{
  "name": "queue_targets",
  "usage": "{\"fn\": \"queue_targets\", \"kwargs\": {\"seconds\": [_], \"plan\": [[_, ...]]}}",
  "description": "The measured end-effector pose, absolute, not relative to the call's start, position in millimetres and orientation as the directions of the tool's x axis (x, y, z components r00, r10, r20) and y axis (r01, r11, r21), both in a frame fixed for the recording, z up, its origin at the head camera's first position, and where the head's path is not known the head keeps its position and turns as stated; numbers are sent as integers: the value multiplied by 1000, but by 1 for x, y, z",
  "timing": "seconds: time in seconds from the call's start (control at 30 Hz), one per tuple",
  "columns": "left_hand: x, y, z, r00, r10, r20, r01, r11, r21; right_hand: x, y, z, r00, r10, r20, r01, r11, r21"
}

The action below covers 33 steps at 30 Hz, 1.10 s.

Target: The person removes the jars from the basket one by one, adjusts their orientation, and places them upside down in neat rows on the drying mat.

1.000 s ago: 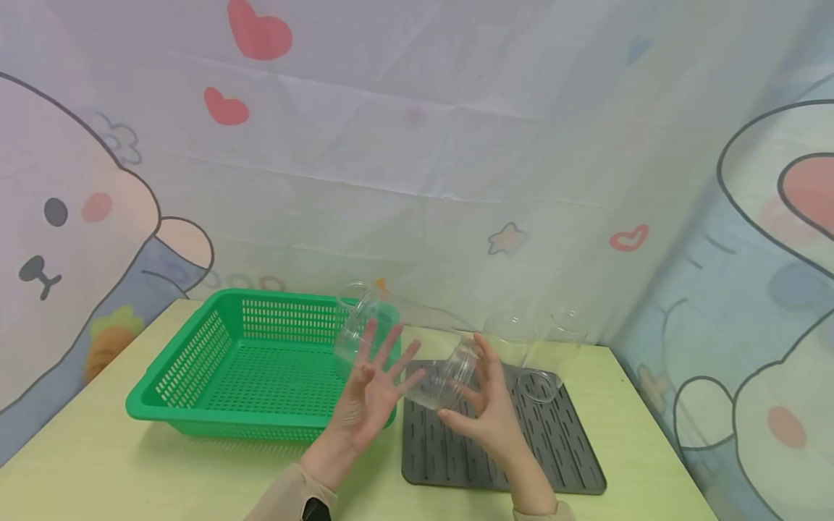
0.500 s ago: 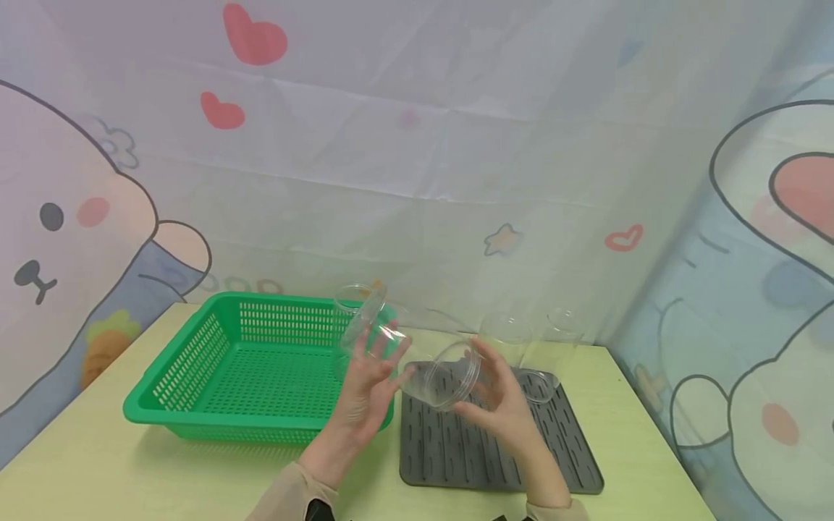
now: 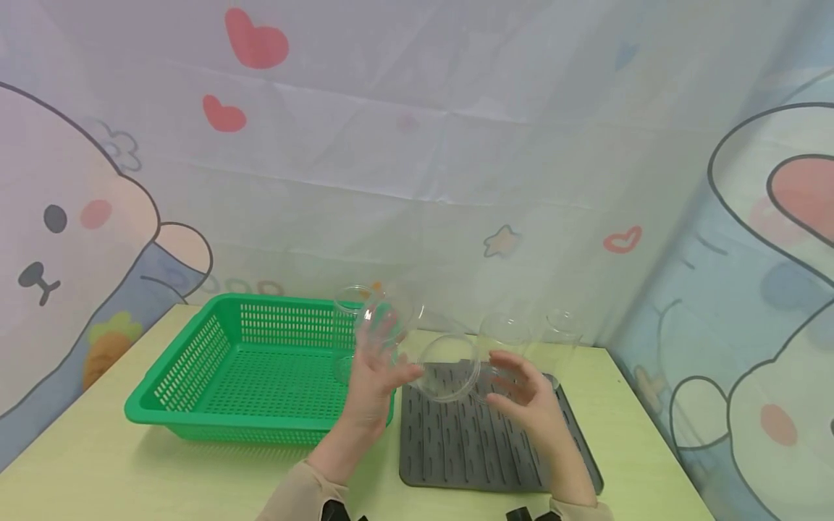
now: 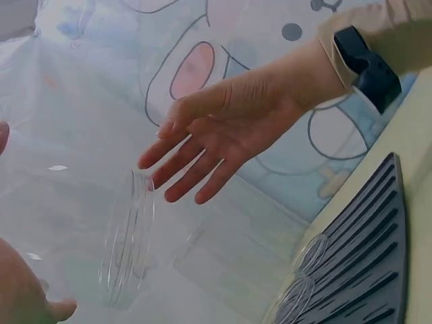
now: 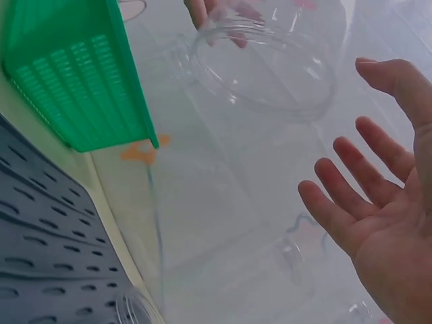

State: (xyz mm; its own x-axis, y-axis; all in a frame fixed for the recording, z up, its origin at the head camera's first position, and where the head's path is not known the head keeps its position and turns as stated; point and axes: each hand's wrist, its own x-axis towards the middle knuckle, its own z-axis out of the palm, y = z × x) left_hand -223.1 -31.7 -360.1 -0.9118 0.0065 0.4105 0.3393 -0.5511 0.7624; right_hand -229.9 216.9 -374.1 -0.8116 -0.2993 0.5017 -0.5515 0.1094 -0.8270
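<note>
My left hand (image 3: 371,387) holds a large clear cup (image 3: 448,367) near one end, its fingers and thumb around the wall. The cup lies tilted in the air over the dark ribbed mat (image 3: 472,449), its other round end turned toward me. In the left wrist view that ringed end (image 4: 128,236) shows side-on. Just right of the cup is my right hand (image 3: 531,405), apart from it, with fingers spread and slightly bent. In the right wrist view, the right palm (image 5: 398,202) has nothing in it.
A green slotted basket (image 3: 260,417) stands on the pale table at left. Another clear container (image 3: 345,336) stands by its right rear corner. Two clear containers, one wide (image 3: 504,336) and one narrower (image 3: 562,336), stand at the mat's back.
The cup has swung so its ringed end faces me. My right hand has let go of it and moved right, while my left fingers have gone from spread to gripping the cup.
</note>
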Motion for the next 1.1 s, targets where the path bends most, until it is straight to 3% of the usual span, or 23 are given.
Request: {"fn": "queue_targets", "kwargs": {"seconds": [0.17,0.6,1.1], "plan": [[-222,-24,-357,-886,-45,461,433,-436,789,-231,234,-376,-828,-267,494,-535,112,-837],[-229,5,-360,-872,-273,407,444,-91,891,-242,285,-404,-887,-118,447,-462,168,-871],[-252,30,-386,-866,-319,385,395,38,918,-248,328,-449,-950,151,275,-241,213,-947]]}}
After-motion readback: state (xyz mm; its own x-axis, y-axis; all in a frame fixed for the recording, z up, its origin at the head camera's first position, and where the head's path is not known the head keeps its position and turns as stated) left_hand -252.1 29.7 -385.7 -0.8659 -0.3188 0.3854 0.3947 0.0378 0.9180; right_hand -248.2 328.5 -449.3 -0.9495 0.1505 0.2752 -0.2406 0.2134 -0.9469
